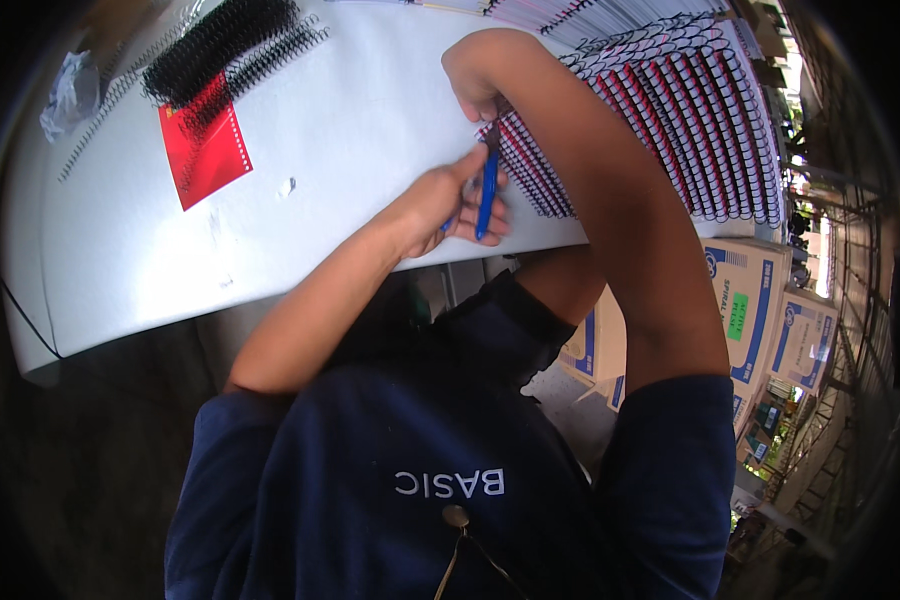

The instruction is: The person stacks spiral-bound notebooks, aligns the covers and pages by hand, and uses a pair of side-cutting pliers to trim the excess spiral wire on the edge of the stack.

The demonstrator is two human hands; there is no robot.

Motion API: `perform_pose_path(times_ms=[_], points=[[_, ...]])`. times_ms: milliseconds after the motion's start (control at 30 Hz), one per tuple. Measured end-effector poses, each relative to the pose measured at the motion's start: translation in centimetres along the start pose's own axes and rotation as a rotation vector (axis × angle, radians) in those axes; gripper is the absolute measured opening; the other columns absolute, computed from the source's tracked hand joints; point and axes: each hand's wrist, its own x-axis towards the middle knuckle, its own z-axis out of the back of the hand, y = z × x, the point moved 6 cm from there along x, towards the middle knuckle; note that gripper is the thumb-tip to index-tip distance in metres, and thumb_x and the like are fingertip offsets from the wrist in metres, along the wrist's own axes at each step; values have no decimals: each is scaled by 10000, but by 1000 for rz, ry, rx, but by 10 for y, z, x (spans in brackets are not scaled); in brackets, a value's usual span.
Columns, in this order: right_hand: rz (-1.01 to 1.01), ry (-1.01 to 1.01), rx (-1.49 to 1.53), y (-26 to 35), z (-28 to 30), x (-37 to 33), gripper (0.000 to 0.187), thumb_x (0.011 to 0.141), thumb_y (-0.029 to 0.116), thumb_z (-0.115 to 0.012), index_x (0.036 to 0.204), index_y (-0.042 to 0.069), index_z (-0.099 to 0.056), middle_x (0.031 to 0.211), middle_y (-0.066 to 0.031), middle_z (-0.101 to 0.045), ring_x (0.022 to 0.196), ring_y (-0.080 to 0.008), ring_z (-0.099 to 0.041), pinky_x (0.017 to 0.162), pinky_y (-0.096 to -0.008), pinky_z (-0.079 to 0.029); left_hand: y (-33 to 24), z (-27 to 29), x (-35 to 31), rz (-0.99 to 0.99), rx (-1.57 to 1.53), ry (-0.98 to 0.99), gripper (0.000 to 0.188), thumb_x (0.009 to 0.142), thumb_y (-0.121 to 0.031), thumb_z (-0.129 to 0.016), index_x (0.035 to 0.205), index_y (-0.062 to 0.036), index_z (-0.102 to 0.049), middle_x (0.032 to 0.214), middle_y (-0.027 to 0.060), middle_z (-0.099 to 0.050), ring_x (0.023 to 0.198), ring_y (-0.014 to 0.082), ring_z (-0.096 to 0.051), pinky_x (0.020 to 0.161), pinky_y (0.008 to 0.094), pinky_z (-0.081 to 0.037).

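Note:
My left hand [448, 207] holds a pair of pliers [488, 196] with blue handles. Its thumb lies along one handle and the fingers curl loosely beneath. The dark jaws point up at the corner of a spiral-bound notebook stack [532, 168] with dark coils. Just above the jaws, my right hand [482, 82] bends down over that corner with curled fingers. Whatever those fingers pinch is hidden. My right forearm crosses over the notebooks and covers part of them.
Taller rows of spiral-bound notebooks [705, 130] fill the table's right side. Loose black coils [220, 50] lie at far left, partly over a red punched cover [206, 150], near a crumpled plastic bag [70, 97]. Cardboard boxes [745, 300] stand beyond the white table's [340, 130] right front edge.

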Motion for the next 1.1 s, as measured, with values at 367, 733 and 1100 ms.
perform_pose_path(times_ms=[367, 733, 1100], points=[[-2, -107, 37, -2, 3, -5, 247, 660, -71, -659, 887, 20, -689, 861, -147, -673, 790, -266, -636, 633, -380, -510, -7, -9, 1, -67, -76, 4, 542, 962, -511, -269, 1110, -47, -506, 797, 75, -568, 717, 182, -586, 634, 321, -498], [132, -137, 124, -14, -1, -4, 265, 637, -91, -651, 877, 16, -692, 814, -136, -677, 744, -245, -643, 618, -355, -509, -10, -12, -1, -94, -39, 32, 525, 964, -497, -283, 1098, -38, -500, 781, 70, -554, 713, 195, -597, 614, 314, -513], [-185, -171, -81, -1, 16, -28, 160, 640, 12, -684, 797, 26, -710, 792, -142, -677, 690, -233, -637, 603, -364, -489, -13, -15, -14, -86, -62, 69, 528, 968, -493, -266, 1103, -36, -494, 787, 82, -553, 712, 204, -601, 631, 314, -517]])
